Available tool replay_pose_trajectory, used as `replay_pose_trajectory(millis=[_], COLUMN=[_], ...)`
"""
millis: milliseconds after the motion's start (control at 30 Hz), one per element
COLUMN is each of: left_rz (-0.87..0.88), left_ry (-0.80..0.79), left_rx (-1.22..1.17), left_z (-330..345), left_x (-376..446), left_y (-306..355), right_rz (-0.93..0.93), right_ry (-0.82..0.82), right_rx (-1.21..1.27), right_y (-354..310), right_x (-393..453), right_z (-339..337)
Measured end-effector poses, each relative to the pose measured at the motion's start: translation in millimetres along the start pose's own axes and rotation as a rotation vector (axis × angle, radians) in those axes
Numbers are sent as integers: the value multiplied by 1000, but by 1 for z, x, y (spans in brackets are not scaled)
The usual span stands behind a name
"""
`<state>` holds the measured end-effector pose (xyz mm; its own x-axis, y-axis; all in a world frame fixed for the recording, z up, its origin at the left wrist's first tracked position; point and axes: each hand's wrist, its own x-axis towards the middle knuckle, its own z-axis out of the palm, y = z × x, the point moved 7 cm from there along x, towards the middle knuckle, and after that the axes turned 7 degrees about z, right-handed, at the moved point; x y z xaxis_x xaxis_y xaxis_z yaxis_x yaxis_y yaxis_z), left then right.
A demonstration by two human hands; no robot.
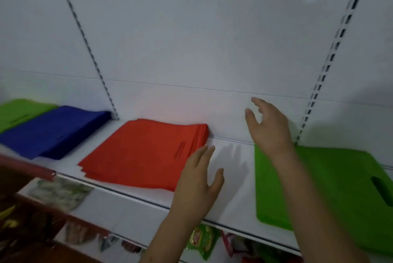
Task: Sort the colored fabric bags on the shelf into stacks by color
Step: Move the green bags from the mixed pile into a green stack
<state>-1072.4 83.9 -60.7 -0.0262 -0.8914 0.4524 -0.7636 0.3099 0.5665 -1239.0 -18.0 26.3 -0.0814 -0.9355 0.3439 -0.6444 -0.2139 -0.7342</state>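
Observation:
On the white shelf (231, 188) lie four stacks of flat fabric bags. A red stack (140, 152) sits in the middle, a blue stack (53, 128) to its left, and a green stack (19, 111) at the far left. Another green stack (331, 194) lies at the right. My left hand (197, 186) hovers with straight fingers beside the red stack's right edge, holding nothing. My right hand (268, 126) is raised above the bare gap between red and green, fingers spread and empty.
A white back wall with two slotted metal uprights (331, 56) stands behind the shelf. Below the shelf's front edge hang packaged goods (204, 239). A dark red rail (27, 167) crosses the lower left.

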Motion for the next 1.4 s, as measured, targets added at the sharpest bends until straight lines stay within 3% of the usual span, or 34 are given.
replay_pose_trajectory(millis=[233,467,767,1100,1400], left_rz=[-79,-179,-284,-314,-342], left_ry=[208,264,320,263,254], left_rx=[69,182,173,188,181], left_z=[-149,-278,-382,-459,-531], left_x=[-52,-104,-130,-76,-20], left_y=[-112,-224,-348,-522,-650], right_rz=[-181,-267,-230,-155,-122], right_ry=[-169,-302,-383,-365,-360], right_rx=[130,223,237,263,28], right_y=[-167,-301,-390,-449,-505], right_x=[-50,-102,-120,-72,-29], right_z=[158,302,430,591,716])
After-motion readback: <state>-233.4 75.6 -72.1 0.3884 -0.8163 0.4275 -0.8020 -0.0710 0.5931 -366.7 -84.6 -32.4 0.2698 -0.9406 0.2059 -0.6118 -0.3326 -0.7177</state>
